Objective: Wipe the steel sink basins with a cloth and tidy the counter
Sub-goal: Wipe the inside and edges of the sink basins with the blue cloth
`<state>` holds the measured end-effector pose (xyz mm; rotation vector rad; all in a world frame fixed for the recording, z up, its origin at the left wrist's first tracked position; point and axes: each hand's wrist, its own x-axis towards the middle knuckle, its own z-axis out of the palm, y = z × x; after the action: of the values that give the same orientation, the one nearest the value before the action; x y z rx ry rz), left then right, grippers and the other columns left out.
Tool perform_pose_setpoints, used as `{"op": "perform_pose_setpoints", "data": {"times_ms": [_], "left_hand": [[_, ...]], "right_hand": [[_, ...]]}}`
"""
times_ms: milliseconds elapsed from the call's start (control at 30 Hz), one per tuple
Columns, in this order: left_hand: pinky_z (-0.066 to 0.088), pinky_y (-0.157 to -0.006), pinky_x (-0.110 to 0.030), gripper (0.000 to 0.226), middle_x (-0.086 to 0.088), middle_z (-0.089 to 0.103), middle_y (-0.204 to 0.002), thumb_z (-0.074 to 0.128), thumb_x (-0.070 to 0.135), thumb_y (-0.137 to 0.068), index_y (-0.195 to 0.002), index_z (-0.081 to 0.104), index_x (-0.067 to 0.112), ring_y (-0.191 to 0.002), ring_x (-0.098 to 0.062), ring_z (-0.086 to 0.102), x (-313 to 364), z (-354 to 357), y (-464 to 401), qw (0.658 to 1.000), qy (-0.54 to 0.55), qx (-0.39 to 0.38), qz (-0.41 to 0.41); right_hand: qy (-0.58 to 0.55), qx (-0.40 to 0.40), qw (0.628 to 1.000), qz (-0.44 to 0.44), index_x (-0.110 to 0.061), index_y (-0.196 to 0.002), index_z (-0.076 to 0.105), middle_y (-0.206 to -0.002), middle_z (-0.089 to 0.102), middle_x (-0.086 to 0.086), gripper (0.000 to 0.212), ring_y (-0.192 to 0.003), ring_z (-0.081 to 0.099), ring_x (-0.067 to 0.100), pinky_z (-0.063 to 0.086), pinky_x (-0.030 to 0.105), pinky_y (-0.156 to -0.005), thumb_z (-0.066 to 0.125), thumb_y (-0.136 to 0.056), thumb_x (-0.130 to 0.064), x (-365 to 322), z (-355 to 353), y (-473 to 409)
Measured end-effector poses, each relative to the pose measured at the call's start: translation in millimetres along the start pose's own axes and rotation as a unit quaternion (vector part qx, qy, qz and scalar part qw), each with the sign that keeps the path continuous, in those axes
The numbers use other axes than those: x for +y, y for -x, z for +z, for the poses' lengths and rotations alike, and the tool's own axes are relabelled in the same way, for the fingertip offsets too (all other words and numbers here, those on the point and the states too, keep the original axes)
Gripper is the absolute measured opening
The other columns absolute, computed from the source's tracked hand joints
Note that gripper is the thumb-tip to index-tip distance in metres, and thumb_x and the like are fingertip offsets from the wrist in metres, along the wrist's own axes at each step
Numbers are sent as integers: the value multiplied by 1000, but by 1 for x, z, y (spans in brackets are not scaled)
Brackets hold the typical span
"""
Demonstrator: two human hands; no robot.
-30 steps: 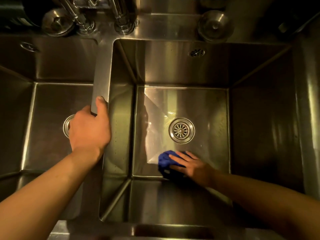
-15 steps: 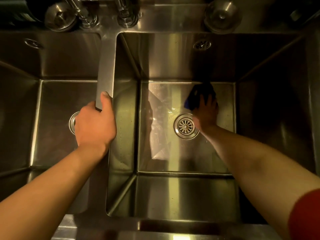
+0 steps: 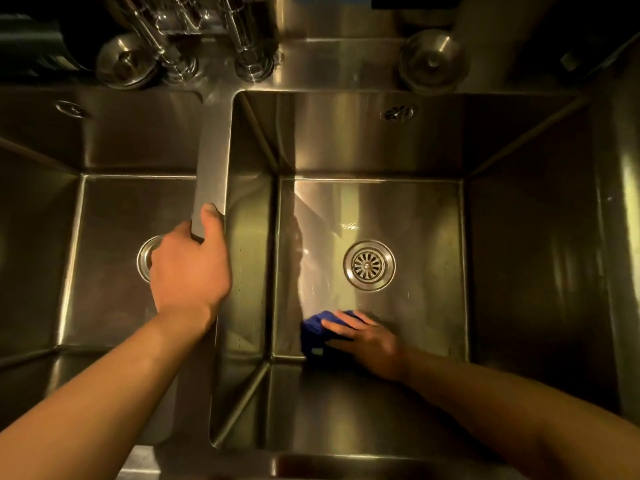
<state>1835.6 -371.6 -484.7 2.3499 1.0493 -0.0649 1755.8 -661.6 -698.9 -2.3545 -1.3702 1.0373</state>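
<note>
We wipe the floor of the right basin [image 3: 540, 258] with the blue cloth [image 3: 313, 329], which lies in the near left corner of that floor, close to where it meets the near and left walls. Our right hand [image 3: 363, 337] presses flat on the cloth, fingers extended toward the left and spread over it rather than curled round it. Our left hand [image 3: 188, 268] grasps the steel divider [image 3: 211, 161] between the two basins, thumb on its top face and the other fingers hidden over its left edge, which steadies the body.

To do this step well, we judge that the palm should keep even pressure so the whole cloth stays in contact, and that strokes should overlap and run into the corner seams, where residue tends to collect. Passing around the drain strainer [image 3: 369, 265] rather than across it would likely avoid snagging.

The cloth appears bunched or folded into a compact pad, deep blue, with a small pale patch near its near edge; whether it is wet we cannot tell. The steel around it shows faint streaks under warm, dim light. The left basin [image 3: 104, 237] holds no cloth.
</note>
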Motion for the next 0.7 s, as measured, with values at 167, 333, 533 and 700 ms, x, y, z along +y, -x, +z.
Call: {"op": "perform_pose_setpoints", "data": {"times_ms": [167, 333, 533, 700], "left_hand": [[48, -81, -48, 75, -12, 65, -91, 24, 76, -93, -100, 66, 15, -95, -41, 62, 1, -1, 0, 1000, 6, 1, 5], [43, -75, -44, 66, -5, 61, -81, 25, 75, -93, -92, 63, 21, -87, -37, 60, 1, -1, 1, 1000, 12, 6, 5], [42, -76, -44, 66, -5, 61, -82, 26, 75, -94, -90, 62, 20, -86, -35, 59, 0, -1, 0, 1000, 17, 5, -1], [39, -73, -42, 71, -3, 60, -75, 26, 75, -93, -86, 62, 13, -76, -26, 57, 0, 0, 1, 1000, 22, 5, 1]], "right_hand": [[73, 3, 995, 67, -28, -154, 41, -167, 19, 10, 58, -153, 21, 38, 26, 51, -122, 59, -99, -32, 83, -29, 73], [-2, 143, 900, 412, -18, -161, 21, -168, 13, 17, 69, -154, 13, 40, 17, 46, -124, 51, -99, -19, 129, -72, 57], [-81, 244, 832, 492, -15, -160, 23, -165, 22, 18, 69, -152, 19, 38, 19, 45, -122, 49, -97, -25, 107, -129, -61], [-25, 190, 915, 354, -25, -160, 24, -167, 18, 8, 69, -154, 14, 34, 17, 45, -123, 50, -96, -28, 54, -141, -134]]}}
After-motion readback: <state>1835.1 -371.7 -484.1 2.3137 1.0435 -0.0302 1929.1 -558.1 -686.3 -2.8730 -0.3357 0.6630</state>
